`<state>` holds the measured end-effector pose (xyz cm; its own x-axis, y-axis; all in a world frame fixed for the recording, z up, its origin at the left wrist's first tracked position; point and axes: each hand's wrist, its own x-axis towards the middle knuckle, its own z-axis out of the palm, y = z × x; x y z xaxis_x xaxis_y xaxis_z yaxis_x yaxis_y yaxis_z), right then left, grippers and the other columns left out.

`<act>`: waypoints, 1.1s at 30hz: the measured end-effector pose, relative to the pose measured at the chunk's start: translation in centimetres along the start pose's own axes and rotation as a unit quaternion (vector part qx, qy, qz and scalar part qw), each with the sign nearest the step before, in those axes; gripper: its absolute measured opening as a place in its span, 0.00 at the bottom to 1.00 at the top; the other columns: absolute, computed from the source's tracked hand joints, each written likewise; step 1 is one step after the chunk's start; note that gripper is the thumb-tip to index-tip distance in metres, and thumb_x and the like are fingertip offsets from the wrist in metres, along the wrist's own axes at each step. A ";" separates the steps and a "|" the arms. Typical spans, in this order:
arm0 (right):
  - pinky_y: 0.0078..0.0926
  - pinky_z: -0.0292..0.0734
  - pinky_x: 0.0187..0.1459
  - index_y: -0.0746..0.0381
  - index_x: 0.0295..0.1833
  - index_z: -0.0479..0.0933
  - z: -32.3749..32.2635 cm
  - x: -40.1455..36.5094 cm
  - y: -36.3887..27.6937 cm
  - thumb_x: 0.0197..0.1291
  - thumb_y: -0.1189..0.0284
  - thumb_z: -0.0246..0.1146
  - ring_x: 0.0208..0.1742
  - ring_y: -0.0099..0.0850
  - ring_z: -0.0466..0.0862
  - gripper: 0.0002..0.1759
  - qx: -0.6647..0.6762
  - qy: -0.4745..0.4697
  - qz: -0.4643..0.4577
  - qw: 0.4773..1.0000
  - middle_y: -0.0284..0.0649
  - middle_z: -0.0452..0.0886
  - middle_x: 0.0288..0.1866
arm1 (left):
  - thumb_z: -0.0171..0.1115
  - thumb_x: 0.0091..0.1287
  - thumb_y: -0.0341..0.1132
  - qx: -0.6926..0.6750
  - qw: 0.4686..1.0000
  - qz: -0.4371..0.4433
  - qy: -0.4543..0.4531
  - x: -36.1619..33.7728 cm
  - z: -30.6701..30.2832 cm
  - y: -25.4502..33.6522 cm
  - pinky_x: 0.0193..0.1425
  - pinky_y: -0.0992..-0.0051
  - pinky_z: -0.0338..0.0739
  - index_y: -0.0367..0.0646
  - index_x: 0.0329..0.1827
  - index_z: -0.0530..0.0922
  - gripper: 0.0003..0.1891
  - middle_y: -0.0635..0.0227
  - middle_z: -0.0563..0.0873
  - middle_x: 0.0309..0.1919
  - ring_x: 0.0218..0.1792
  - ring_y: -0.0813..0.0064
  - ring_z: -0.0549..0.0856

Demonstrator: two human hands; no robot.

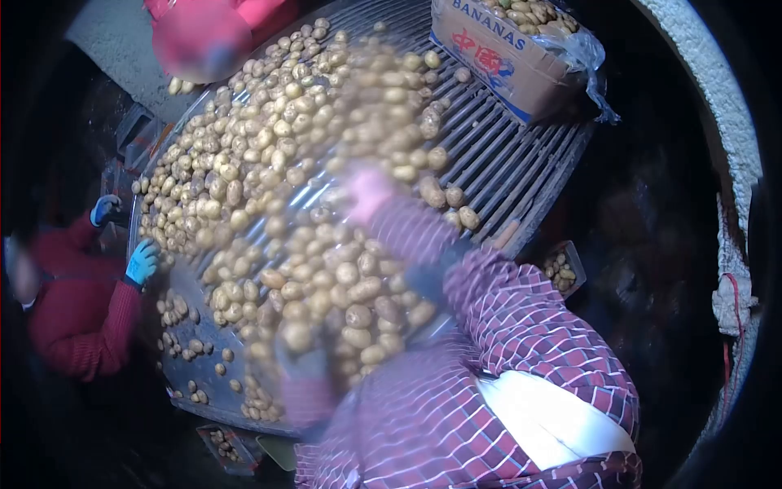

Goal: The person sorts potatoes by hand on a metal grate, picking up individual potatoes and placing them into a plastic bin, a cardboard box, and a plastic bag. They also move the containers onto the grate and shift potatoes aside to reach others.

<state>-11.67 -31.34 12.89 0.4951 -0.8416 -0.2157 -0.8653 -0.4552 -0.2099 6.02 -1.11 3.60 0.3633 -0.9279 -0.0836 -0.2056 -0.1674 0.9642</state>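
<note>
In the head view, saw potatoes (pixel 269 159) heaped across a slatted worktop (pixel 507 167), with the right hand (pixel 366 194), blurred, stretched over the middle of the heap and the left hand (pixel 303 359), also blurred, among the potatoes nearest the body. Could not make out the fingers of either as wide, narrow or closed on a potato. Noted also a cardboard box (pixel 493 61) marked BANANAS, filled with potatoes, at the far right of the slats, a co-worker's blue-gloved hand (pixel 142 261) at the heap's left edge, and a person in red (pixel 199 37) at the far side.
</note>
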 end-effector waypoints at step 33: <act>0.38 0.77 0.55 0.57 0.57 0.79 -4.6 4.4 19.0 0.59 0.57 0.62 0.50 0.47 0.83 0.24 0.158 0.167 0.097 0.968 0.50 0.83 0.51 | 0.55 0.64 0.61 -0.414 0.840 -0.344 0.060 -1.2 -0.1 3.1 0.46 0.63 0.79 0.44 0.63 0.70 0.34 0.57 0.78 0.53 0.48 0.60 0.79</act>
<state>-26.33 -45.07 12.32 0.2274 -0.9734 0.0287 -0.8457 -0.2121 -0.4898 5.06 -0.42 6.68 0.2364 -0.6580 -0.7149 0.7761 -0.3148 0.5464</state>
